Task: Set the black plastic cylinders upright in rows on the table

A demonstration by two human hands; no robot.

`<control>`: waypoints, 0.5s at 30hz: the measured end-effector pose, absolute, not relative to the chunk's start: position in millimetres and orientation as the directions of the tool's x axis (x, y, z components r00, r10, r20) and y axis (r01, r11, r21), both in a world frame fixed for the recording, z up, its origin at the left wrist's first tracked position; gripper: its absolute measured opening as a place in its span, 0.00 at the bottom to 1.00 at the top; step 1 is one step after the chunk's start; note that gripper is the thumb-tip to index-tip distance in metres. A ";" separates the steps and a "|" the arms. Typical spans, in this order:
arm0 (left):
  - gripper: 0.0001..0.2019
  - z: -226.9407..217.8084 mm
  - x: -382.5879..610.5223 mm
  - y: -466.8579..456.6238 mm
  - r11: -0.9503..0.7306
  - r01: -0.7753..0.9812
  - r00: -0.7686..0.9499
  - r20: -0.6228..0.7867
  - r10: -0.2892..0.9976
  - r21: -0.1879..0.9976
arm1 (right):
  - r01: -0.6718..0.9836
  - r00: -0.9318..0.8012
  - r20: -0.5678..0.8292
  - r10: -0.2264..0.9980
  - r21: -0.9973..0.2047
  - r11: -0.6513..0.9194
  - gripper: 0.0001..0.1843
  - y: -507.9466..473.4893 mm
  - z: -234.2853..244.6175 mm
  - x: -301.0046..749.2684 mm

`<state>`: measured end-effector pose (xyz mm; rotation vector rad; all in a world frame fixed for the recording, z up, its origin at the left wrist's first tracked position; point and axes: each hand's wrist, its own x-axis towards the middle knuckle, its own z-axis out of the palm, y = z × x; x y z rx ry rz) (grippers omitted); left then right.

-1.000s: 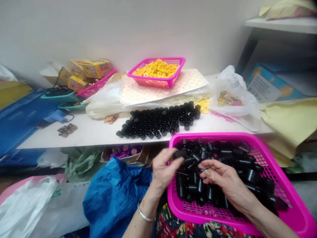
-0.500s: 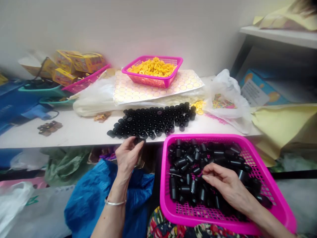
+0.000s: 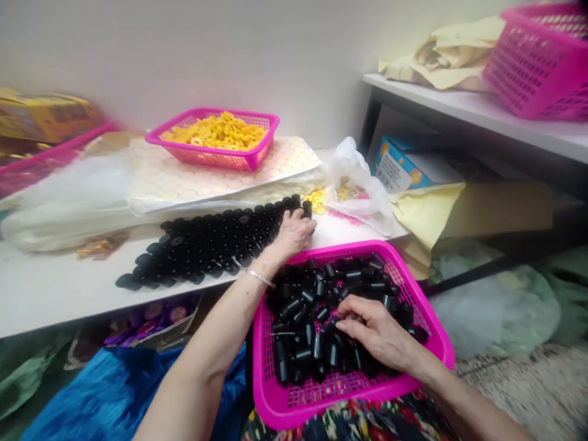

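Observation:
A pink basket (image 3: 427, 324) on my lap holds a loose pile of black cylinders (image 3: 303, 306). My right hand (image 3: 374, 334) lies in that pile, its fingertips pinched on one cylinder. On the white table (image 3: 50, 288), several rows of upright black cylinders (image 3: 206, 236) stand packed together. My left hand (image 3: 294, 231), with a thin bracelet on its wrist, reaches over the basket to the right end of those rows. Its fingers are curled down on a cylinder there, which they partly hide.
A pink basket of yellow rings (image 3: 215, 131) stands on a sheet of round stickers (image 3: 156, 177) at the back. Loose yellow rings (image 3: 316, 197), a clear plastic bag (image 3: 358, 177) and yellow paper (image 3: 427, 211) lie to the right. A shelf (image 3: 482, 110) carries another pink basket (image 3: 542, 58). A blue bag (image 3: 114, 392) is below.
My view has swung to the right. My left hand has gone from the table's front edge to the right end of the cylinder rows. My right hand stays in the basket.

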<state>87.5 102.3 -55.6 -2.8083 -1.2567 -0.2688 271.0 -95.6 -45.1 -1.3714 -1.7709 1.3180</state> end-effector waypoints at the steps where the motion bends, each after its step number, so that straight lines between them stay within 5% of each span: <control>1: 0.08 -60.0 91.4 109.1 -0.675 0.738 0.664 0.161 0.730 0.021 | 0.402 -0.320 -0.139 0.937 -0.915 0.002 0.04 -95.6 -45.1 276.1; 10: 0.06 -76.5 90.6 141.2 -0.668 0.741 0.664 0.223 0.714 -0.068 | 0.379 -0.120 -0.154 0.981 -0.920 -0.098 0.06 -87.5 -61.2 314.9; 15: 0.08 -56.5 90.1 122.9 -0.658 0.752 0.638 0.297 0.711 -0.042 | 0.600 -0.199 0.032 0.980 -0.786 0.147 0.05 -77.9 -65.3 308.4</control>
